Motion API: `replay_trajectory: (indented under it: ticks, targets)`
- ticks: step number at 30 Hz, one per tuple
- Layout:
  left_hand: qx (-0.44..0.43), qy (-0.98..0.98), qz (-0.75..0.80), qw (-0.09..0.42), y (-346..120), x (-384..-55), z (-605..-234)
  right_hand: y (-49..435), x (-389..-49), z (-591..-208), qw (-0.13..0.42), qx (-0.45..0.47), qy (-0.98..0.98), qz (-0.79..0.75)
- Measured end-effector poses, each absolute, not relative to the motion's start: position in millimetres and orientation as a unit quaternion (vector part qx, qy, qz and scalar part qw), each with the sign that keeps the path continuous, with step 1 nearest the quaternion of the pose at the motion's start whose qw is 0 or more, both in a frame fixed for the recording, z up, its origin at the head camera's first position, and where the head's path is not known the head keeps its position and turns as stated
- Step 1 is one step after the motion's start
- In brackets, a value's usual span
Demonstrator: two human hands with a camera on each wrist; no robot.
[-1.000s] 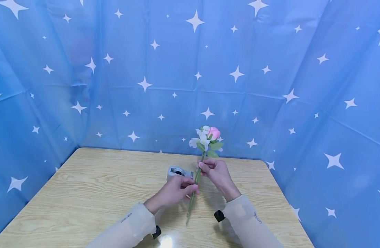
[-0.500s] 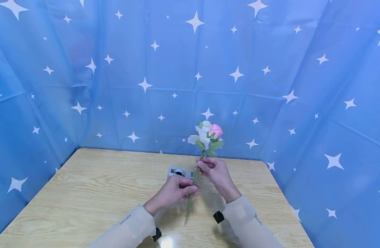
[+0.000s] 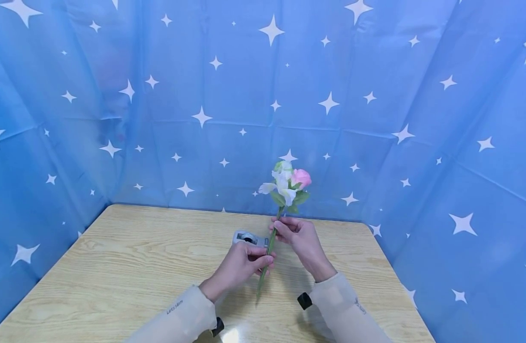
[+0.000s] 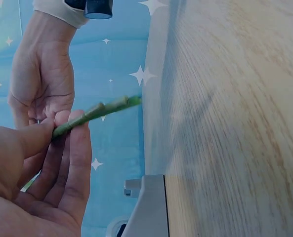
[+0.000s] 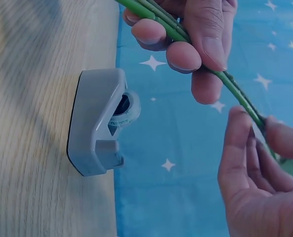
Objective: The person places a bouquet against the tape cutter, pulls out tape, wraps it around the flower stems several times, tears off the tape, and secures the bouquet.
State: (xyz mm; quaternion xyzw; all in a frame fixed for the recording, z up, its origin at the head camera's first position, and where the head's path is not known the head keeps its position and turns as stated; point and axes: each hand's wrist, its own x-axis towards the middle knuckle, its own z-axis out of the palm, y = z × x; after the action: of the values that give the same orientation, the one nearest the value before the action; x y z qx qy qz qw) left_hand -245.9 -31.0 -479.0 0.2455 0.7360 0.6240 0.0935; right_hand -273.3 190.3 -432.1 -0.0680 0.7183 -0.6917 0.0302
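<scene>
Both hands hold a small bunch of flowers upright over the table, tilted slightly right at the top. The heads are a pink rose (image 3: 301, 178) and white blooms (image 3: 282, 185) with green leaves. My left hand (image 3: 240, 265) pinches the green stems (image 5: 232, 85) low down, between thumb and fingers. Higher up, just under the leaves, my right hand (image 3: 303, 242) pinches the same stems. Their cut lower ends (image 4: 131, 101) stick out past the left fingers, above the tabletop. Behind the left hand stands a grey tape dispenser (image 5: 89, 123) with a roll of clear tape (image 5: 129, 109).
The wood-grain table (image 3: 160, 247) ends at a blue curtain (image 3: 228, 95) with white stars, which also runs along both sides. Under each cuff shows a black wrist device, one at the right wrist (image 3: 304, 300) and one at the left wrist (image 3: 217, 327).
The flower heads have risen a little in the head view, and the pink rose has shifted right. The stems' lower end has moved slightly up and left. Both hands stay nearly in place.
</scene>
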Motion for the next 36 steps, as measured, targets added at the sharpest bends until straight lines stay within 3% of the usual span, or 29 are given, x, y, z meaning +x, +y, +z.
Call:
replay_trajectory:
  ticks: [20,36]
  targets:
    - [0.228,0.771,0.595,-0.003,-27,-235,-471,183,-267,-418,-0.019,-0.081,0.730,-0.679]
    - [0.217,0.756,0.617,0.031,-31,-234,-468,182,-261,-409,-0.041,-0.118,0.747,-0.653]
